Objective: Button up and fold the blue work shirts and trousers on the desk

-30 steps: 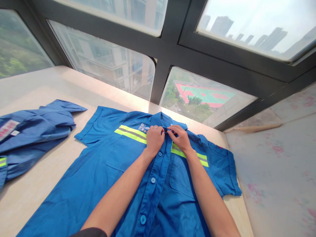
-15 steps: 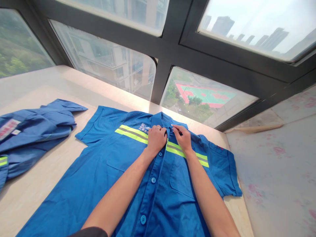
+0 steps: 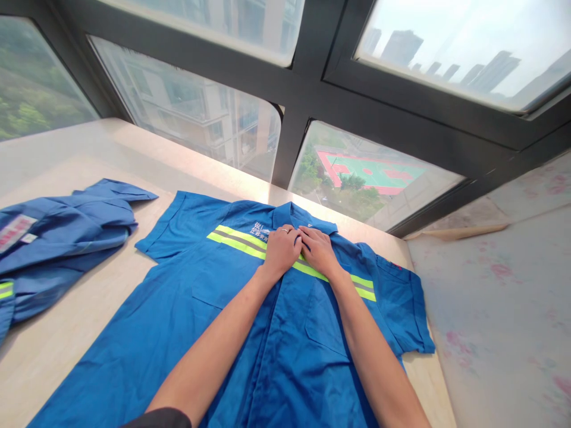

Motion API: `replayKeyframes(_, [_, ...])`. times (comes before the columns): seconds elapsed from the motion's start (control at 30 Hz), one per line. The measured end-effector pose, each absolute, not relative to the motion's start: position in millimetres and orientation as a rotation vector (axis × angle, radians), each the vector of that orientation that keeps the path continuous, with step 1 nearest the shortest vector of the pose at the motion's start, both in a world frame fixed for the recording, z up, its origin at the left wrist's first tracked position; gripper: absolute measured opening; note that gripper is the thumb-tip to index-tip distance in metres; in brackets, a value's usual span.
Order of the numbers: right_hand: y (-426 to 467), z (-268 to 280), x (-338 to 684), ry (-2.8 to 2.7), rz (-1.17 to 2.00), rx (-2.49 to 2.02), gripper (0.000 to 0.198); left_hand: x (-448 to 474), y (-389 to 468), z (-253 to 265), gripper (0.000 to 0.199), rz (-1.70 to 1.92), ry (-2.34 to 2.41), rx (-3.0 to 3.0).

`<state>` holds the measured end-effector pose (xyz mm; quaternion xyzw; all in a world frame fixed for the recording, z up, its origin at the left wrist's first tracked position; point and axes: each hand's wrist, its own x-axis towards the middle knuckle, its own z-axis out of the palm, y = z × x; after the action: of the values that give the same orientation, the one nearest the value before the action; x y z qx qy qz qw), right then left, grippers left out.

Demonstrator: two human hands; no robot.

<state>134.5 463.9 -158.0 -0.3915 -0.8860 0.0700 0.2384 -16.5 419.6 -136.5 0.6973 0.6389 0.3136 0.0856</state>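
A blue short-sleeved work shirt (image 3: pixel 165 339) lies spread front side up, its collar toward the window. Yellow-and-grey reflective bands cross its chest, with white lettering above the left one. My left hand (image 3: pixel 283 251) is closed on the front edge just below the collar, a ring on one finger. Beside it, my right hand (image 3: pixel 317 251) pinches the other front edge, and the fingertips of both hands meet. The fingers hide the cloth between them. Below my hands, the front flap covers the row of buttons.
A second, crumpled blue garment (image 3: pixel 66 238) with a label lies at the left on the pale ledge (image 3: pixel 111 264). Dark window frames (image 3: pixel 294 113) stand behind the shirt. A flower-patterned wall (image 3: pixel 499 321) borders the right side.
My right hand has brought the right front edge leftward over the other one, and the buttons that showed are now covered. My left hand has stayed in place.
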Motion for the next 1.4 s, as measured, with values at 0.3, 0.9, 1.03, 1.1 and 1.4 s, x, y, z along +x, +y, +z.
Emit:
replayKeyframes(0.3, [460, -158, 131, -2.5, 0.137, -1.175, 0.042, -8, 400, -148, 0.047, 0.559, 1.999, 2.328])
replayKeyframes(0.9, [452, -153, 130, -2.285, 0.106, -1.117, 0.033, -4, 388, -152, 0.06, 0.635, 2.138, 2.251])
replayKeyframes(1.03, [445, -145, 139, -2.298, -0.043, -1.169, 0.036, -8, 388, -154, 0.062, 0.631, 2.152, 2.254])
replayKeyframes(1.1, [450, -136, 151, -2.253, -0.078, -1.308, 0.039, -11, 388, -155, 0.063, 0.626, 2.157, 2.252])
replayKeyframes(1.4, [511, -83, 228, -2.375, 0.586, -2.045, 0.022, -17, 388, -155, 0.06, 0.656, 2.149, 2.24])
